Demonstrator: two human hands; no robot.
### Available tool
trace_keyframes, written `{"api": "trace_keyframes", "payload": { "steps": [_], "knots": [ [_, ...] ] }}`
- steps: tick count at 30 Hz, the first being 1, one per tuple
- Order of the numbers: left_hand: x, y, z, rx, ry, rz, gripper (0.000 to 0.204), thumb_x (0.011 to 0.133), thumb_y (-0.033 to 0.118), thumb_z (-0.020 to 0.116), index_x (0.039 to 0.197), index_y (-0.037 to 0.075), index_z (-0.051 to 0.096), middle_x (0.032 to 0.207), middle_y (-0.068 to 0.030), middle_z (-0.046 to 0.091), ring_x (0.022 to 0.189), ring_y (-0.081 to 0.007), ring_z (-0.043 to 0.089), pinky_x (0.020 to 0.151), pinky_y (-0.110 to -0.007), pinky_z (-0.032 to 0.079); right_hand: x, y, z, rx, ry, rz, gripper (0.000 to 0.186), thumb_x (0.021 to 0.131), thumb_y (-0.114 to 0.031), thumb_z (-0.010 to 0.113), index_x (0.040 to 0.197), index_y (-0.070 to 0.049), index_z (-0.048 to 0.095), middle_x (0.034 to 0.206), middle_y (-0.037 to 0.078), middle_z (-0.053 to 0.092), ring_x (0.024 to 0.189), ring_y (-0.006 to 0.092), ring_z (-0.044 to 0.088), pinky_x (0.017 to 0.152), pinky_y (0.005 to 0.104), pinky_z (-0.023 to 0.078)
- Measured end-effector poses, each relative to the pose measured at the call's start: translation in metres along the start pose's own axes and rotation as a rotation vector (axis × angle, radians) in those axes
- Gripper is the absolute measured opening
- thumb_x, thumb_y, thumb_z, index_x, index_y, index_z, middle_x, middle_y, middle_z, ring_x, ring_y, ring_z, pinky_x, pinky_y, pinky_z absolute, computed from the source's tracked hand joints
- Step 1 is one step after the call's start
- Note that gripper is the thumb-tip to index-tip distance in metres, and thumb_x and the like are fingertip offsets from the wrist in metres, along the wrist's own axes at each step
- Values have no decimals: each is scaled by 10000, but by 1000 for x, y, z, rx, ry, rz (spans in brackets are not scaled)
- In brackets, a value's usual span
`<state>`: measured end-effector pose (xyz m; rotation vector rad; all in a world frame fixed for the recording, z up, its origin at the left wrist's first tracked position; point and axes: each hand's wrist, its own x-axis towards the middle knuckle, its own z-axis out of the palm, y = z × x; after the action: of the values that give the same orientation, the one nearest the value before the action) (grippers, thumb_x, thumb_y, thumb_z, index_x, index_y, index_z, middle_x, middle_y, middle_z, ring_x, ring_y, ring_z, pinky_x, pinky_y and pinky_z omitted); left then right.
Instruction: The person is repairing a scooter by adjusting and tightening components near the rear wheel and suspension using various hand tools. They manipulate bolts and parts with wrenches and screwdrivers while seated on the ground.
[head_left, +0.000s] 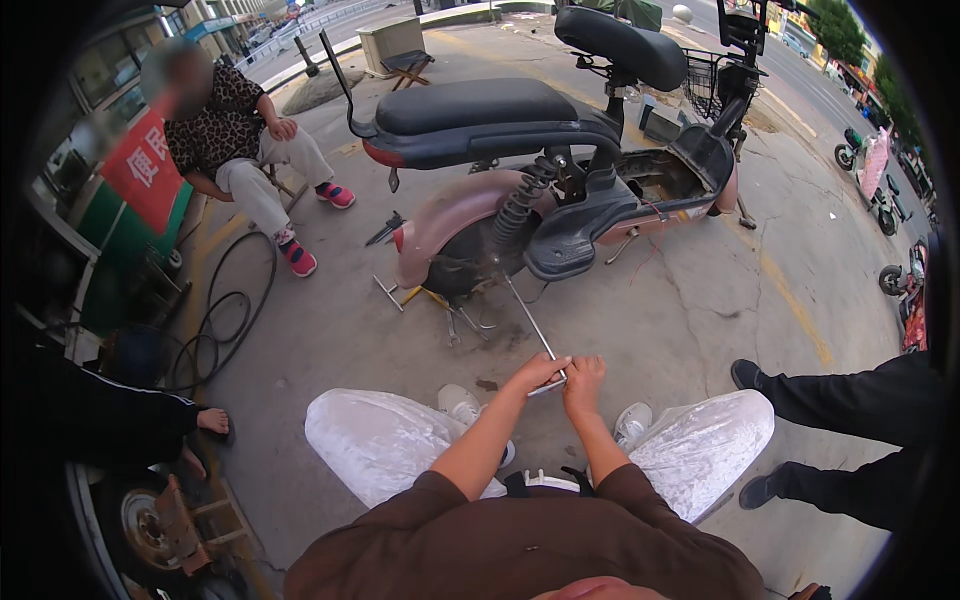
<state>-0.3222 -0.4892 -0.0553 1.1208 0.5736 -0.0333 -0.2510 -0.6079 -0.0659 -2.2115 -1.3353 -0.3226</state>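
Observation:
In front of me stands an electric scooter (480, 105) with a black seat and a dusty pink rear fender. A long metal T-handle wrench (532, 322) slants from beside its rear wheel, below the coil spring (522, 205), down to my hands. My left hand (538, 373) is closed round the handle end of it. Close against it, my right hand (585, 382) also grips that end, with its fingers curled. Where the wrench's far tip meets the scooter is too small to make out. Another T-handle tool (390, 295) and several wrenches (465, 325) lie on the ground by the rear wheel.
A person (235, 140) sits at the left beyond a coiled black hose (225, 330). Someone's dark-trousered legs (840, 410) stand close on my right. Bare feet (212, 420) and a loose wheel (150, 525) are at the lower left. The scooter's floor compartment (665, 180) is uncovered.

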Motion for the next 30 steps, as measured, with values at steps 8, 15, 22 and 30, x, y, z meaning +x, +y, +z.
{"api": "trace_keyframes", "payload": {
  "steps": [8,15,22,30],
  "knots": [
    [-4,-2,7,33,97,29,284,898,282,557,705,76,526,516,20,476,448,-99,455,452,-269,404,-8,37,26,739,-148,1010,251,791,3,469,1036,-27,516,840,102,563,701,214,552,622,358,459],
    [4,-10,2,11,85,23,295,904,282,551,680,96,504,519,24,469,445,-92,444,449,-264,392,-9,67,37,1761,-216,1504,227,842,-64,361,1023,-10,487,762,82,566,521,112,477,409,237,346],
    [1,-2,-7,-32,7,-53,317,910,280,553,652,104,492,544,13,498,459,-93,440,443,-250,357,16,33,-7,1391,22,1230,211,871,-88,375,932,7,553,691,68,582,449,91,429,402,238,337],
    [4,-8,-14,29,2,-48,255,911,257,558,731,77,540,556,9,485,483,-95,432,464,-250,341,6,-17,-44,850,10,496,205,797,-25,441,924,11,599,761,128,633,548,179,568,531,301,461]
  ]
}}
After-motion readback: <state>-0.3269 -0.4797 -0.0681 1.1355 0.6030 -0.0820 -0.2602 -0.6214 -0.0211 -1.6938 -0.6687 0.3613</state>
